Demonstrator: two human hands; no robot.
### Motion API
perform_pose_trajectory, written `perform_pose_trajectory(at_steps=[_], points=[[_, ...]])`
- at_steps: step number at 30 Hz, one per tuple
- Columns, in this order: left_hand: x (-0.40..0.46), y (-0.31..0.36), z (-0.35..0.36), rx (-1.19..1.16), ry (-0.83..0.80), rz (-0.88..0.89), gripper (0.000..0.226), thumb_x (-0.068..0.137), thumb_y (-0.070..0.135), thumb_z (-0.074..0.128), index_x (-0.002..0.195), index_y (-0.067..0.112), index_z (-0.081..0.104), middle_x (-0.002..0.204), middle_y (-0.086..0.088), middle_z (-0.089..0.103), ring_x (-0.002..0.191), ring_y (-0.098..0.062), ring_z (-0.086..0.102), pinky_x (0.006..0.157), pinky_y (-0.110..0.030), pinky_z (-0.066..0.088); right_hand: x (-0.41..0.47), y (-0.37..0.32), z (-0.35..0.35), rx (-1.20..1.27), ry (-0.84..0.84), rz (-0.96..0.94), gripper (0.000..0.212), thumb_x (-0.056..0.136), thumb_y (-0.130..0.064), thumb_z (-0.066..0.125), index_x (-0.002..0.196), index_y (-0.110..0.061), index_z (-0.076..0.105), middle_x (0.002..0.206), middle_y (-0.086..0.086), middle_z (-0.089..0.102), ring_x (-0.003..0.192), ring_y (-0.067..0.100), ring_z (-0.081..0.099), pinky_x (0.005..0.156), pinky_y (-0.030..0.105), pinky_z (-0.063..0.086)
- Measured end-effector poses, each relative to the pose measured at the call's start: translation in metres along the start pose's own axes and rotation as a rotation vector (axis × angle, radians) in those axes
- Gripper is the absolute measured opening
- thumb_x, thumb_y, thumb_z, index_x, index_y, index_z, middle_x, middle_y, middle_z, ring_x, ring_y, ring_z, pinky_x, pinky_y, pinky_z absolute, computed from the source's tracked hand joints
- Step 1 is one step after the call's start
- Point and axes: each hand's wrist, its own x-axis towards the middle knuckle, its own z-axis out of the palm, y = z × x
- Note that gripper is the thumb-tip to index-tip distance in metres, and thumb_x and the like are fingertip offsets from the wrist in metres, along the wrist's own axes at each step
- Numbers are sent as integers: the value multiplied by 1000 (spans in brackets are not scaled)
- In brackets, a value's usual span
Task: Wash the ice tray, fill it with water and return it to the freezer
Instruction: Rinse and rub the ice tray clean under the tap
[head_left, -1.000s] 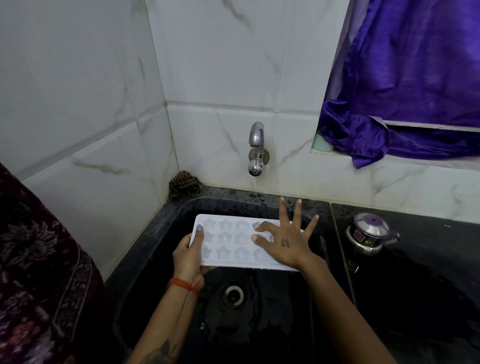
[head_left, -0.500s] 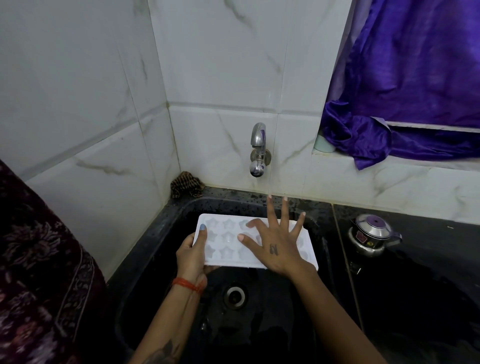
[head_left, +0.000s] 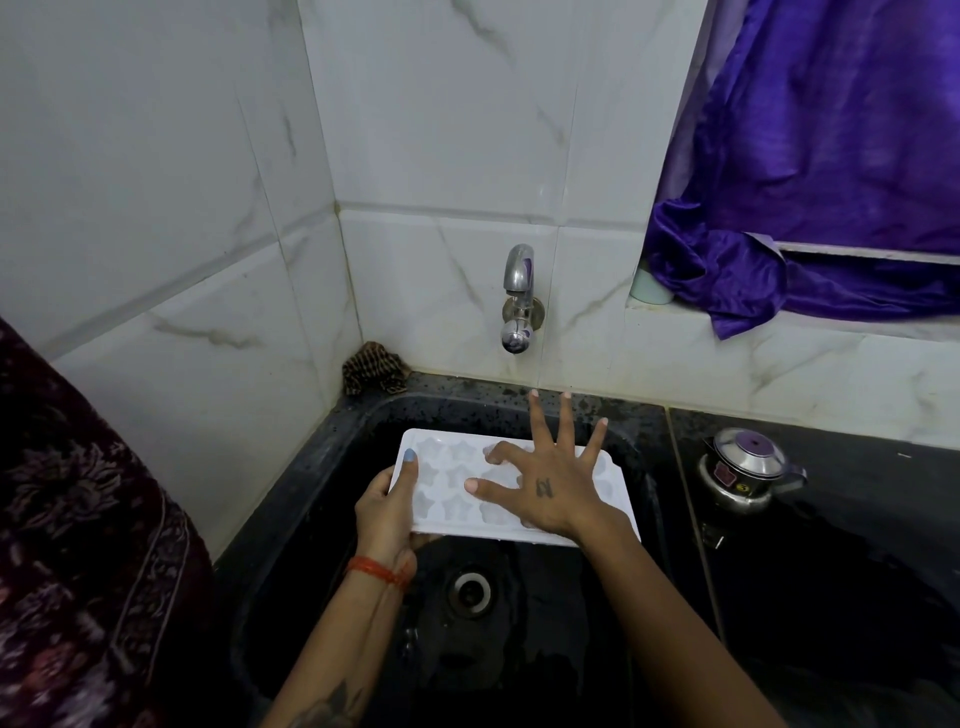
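Observation:
A white ice tray (head_left: 447, 480) with star-shaped cells is held level over the black sink (head_left: 322, 519), below the wall tap (head_left: 518, 299). My left hand (head_left: 387, 512) grips the tray's left end, thumb on top. My right hand (head_left: 545, 480) lies flat on the tray's middle and right part, fingers spread, rubbing over the cells and hiding several of them. No water runs from the tap.
A drain (head_left: 471, 592) sits in the sink bottom under the tray. A crumpled scrub cloth (head_left: 371, 368) lies in the back left corner. A steel pot with a lid (head_left: 745, 467) stands on the black counter to the right. Purple curtain (head_left: 810, 171) hangs over the ledge.
My right hand has slid leftward across the tray's top, then spread wider with fingers reaching past the far edge. The left hand keeps its grip; the tray stays in place.

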Motion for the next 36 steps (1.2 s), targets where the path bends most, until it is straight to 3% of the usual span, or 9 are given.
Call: perform_pose_trajectory(at_steps=[3,9,11,14,20,22,28,33,36], points=[[-1,0,1,-1,-5,1,18,91,32,59,91,13,61,85,-7,67,71,-22,64,42,-27,54,-1,0,2,-90,78,-19,73,68,-87,18,116,-45,54,156,4,-24,132,32,-43,93,64,-33],[-1,-1,0,17,-11,12,18,90,33,60,84,16,61,84,-6,67,70,-21,64,44,-27,55,-6,-5,4,-72,94,-1,82,65,-88,11,115,-41,56,154,4,-28,129,30,-46,92,62,-36],[-2,-2,0,15,-10,18,18,91,32,60,84,16,61,84,-6,67,69,-20,64,44,-26,55,-5,-7,3,25,24,21,78,69,-87,23,120,-39,54,153,3,-31,126,29,-49,92,62,-35],[-3,-3,0,14,-12,25,19,90,32,60,82,15,61,82,-6,67,68,-20,64,43,-26,54,-3,-8,-1,164,-91,88,60,80,-71,46,128,-35,52,154,5,-29,127,29,-47,95,62,-31],[-1,-5,-1,17,-9,23,18,90,31,61,82,15,61,85,-8,67,70,-22,64,57,-31,54,0,-6,0,294,-116,123,53,78,-64,58,123,-36,56,156,6,-21,130,28,-45,96,58,-32],[0,-5,-3,13,-7,22,19,90,32,61,82,15,61,85,-8,67,71,-22,64,55,-31,55,-2,-5,0,302,-106,113,50,78,-66,56,120,-39,57,157,5,-21,129,28,-46,95,59,-33],[-1,-6,-4,14,-13,6,18,90,33,61,85,15,62,86,-8,68,71,-22,65,46,-28,55,-4,2,0,27,-20,18,55,76,-80,37,112,-43,56,155,6,-24,125,30,-50,91,63,-36],[-3,-5,-3,14,-11,10,19,90,33,60,83,15,61,84,-7,68,69,-22,65,46,-28,56,-7,-1,6,-22,71,-16,74,65,-87,14,109,-42,54,155,5,-24,127,30,-48,90,61,-37],[-2,-3,-2,18,-11,14,19,90,33,61,84,15,61,85,-8,68,69,-22,65,47,-28,55,-9,-4,4,148,29,27,58,75,-79,35,114,-39,49,155,3,-26,130,27,-46,97,62,-32]])
